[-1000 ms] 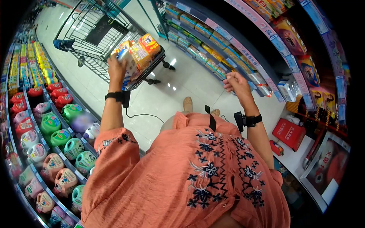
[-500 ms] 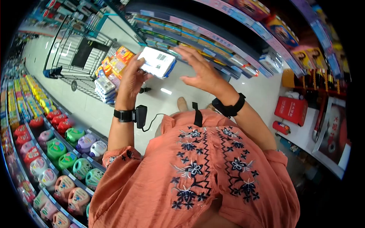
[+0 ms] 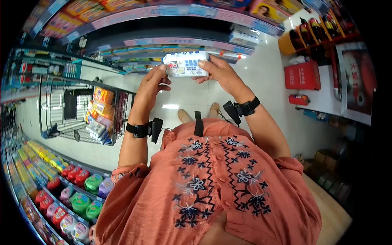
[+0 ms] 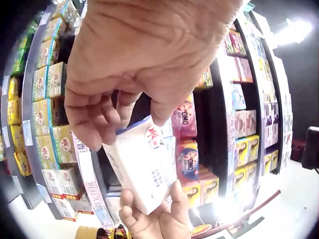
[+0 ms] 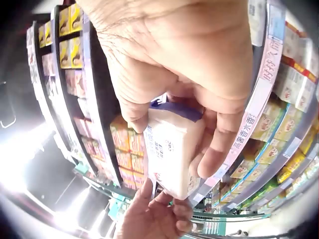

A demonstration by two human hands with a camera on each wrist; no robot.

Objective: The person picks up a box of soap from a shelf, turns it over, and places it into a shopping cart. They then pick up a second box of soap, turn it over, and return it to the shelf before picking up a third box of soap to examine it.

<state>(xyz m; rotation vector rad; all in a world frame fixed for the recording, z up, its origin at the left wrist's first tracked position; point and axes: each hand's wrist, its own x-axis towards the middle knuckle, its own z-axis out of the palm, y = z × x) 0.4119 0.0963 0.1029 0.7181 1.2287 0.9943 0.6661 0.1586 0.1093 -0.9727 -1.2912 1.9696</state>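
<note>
A white-and-blue soap pack (image 3: 188, 67) with Chinese print is held level between both hands, its printed face up toward the head camera. My left hand (image 3: 151, 85) pinches the pack's left end between thumb and fingers. At the right end, my right hand (image 3: 226, 76) grips it, thumb on the printed face and fingers beneath. In the left wrist view the pack (image 4: 142, 164) shows a plain white side, with the left thumb and fingers at its blue-edged end. The right wrist view has the right hand's fingers wrapped over the other blue end of the pack (image 5: 172, 149).
A wire shopping cart (image 3: 124, 107) stands to the left, with orange packs (image 3: 103, 97) and white-and-blue packs (image 3: 96, 129) inside. Shelves of boxed goods (image 3: 143, 51) run ahead. Detergent bottles (image 3: 81, 202) line the lower left. A red box (image 3: 302, 76) sits at the right.
The left hand went from the cart to in front of the body, bringing the soap pack. The right hand came in and took hold of its other end. The view turned rightward.
</note>
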